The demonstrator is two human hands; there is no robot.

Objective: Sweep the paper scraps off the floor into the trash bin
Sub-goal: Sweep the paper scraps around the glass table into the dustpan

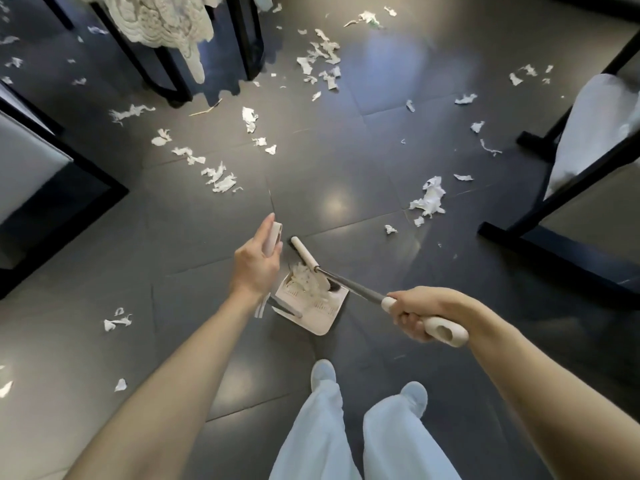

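On dark floor [346,161]: torn white paper scraps [431,197] | left fingers [266,229] hold dustpan handle [274,237] | right fingers [410,320] grip broom [446,331]

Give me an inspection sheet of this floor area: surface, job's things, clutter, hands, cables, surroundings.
Surface: dark tiled floor, glossy.
Job's things: paper scraps scattered widely; some sit in the dustpan beside the broom head; trash bin not in view.
Clutter: thin stick lying among the scraps.
Hands: left hand holds the dustpan's handle; right hand grips the broom's handle.
Cables: nothing seen.
Surroundings: black-framed furniture; lace cloth hanging.
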